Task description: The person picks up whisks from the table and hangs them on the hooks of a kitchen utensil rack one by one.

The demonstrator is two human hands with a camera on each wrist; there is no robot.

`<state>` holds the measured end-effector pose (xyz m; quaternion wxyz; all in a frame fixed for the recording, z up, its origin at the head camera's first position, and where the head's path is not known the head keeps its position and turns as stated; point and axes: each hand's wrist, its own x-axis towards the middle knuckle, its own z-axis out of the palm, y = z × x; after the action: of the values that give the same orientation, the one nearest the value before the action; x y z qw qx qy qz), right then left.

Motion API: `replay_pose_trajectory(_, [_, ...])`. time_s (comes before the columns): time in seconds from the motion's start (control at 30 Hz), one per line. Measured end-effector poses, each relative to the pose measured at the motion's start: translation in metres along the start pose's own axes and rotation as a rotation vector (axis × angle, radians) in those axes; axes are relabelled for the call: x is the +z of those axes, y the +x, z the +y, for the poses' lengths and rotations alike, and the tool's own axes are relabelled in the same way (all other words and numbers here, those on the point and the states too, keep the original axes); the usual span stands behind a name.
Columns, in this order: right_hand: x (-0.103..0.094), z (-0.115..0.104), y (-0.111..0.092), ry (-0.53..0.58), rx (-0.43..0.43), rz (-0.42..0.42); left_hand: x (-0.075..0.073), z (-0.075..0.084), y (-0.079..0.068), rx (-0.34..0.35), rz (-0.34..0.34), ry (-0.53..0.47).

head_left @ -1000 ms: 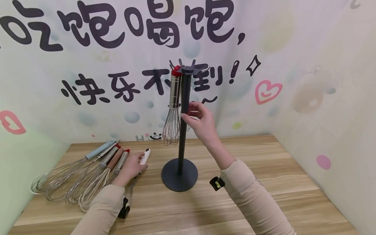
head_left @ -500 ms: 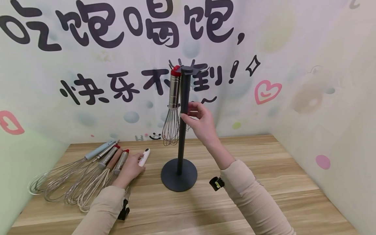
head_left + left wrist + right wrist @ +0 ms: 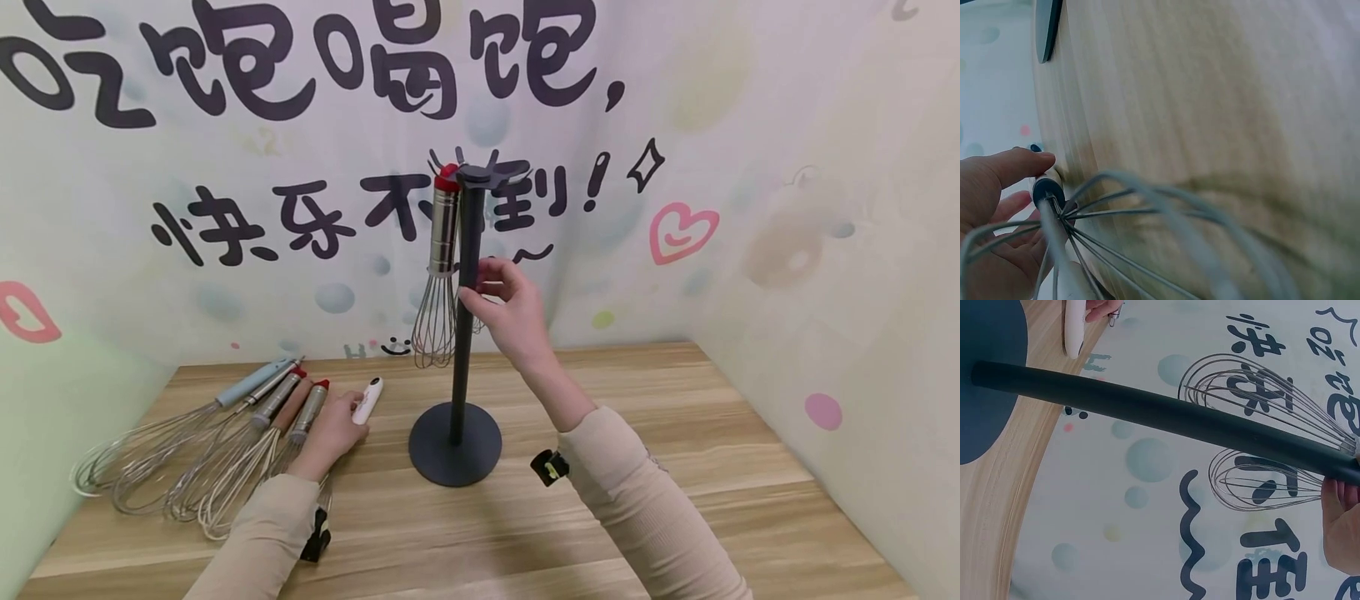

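My left hand [image 3: 334, 432] holds a whisk by its white handle [image 3: 367, 402], low over the table. In the left wrist view the thumb lies along the handle, and this whisk's wires [image 3: 1141, 212] fan out toward the camera. A dark upright stand [image 3: 466, 358] has a round base and a ring of hooks on top. My right hand [image 3: 513, 312] grips its pole at mid-height, thumb in front and fingers behind. From the hooks hangs a steel-handled whisk [image 3: 444, 229] with a red end. A second whisk [image 3: 1266, 481] hangs beside it, mostly hidden by the pole in the head view.
Several whisks lie side by side on the left of the wooden table [image 3: 600, 500], among them one with a blue handle [image 3: 251, 383] and one with a brown handle [image 3: 292, 406]. A printed wall cloth [image 3: 322, 300] stands close behind the table.
My left thumb has drawn in on the white handle, and that whisk's wires have shifted slightly left toward the forearm. My right hand stays on the pole.
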<state>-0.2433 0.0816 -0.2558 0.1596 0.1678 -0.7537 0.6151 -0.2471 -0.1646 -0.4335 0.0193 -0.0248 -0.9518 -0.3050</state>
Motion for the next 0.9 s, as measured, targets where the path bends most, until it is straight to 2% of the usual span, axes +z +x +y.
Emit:
replay_pose_trajectory(0.5, [0.0036,-0.0014,-0.0009,0.002,0.015,0.029,-0.0011,-0.0003,-0.0058,-0.043,0.031,-0.037])
replay_pose_trajectory(0.9, [0.0054,-0.0015,-0.0001,0.0,0.007,0.036,-0.0037,0.0016,-0.0046,-0.054,0.074,-0.055])
